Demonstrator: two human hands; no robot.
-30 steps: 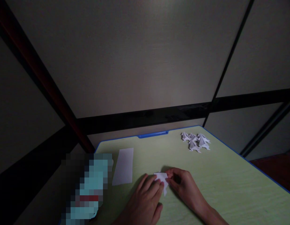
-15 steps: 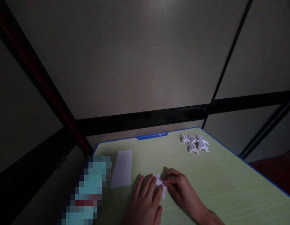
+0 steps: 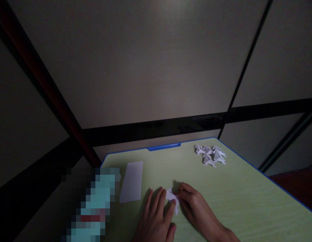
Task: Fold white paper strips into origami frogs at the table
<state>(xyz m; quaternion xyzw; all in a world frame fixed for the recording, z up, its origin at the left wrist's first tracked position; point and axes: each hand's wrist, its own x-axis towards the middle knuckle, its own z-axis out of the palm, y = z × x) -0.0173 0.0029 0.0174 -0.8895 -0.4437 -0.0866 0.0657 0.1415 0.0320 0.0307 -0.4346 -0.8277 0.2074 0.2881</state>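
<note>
A small piece of white folded paper (image 3: 170, 195), partly covered by fingers, lies on the table between my hands. My left hand (image 3: 157, 215) rests on the tabletop, its fingers stretched and spread. One of its fingertips presses on the folded paper, and another touches its left edge. From the right, my right hand (image 3: 196, 205) pinches the paper's edge between thumb and bent fingers. Several white origami figures (image 3: 208, 154), shaped like frogs, sit in a cluster toward the back right.
A flat white paper strip (image 3: 132, 181) lies on the left of the pale green table (image 3: 246, 191). The table has a blue rim with a blue handle (image 3: 164, 147) at its far edge. Behind it stand cabinet panels (image 3: 156, 74). A pixelated turquoise area (image 3: 92, 201) covers the lower left.
My left fingers have shifted slightly off the paper's left part, so more of it shows. My right hand keeps its pinch almost unmoved.
</note>
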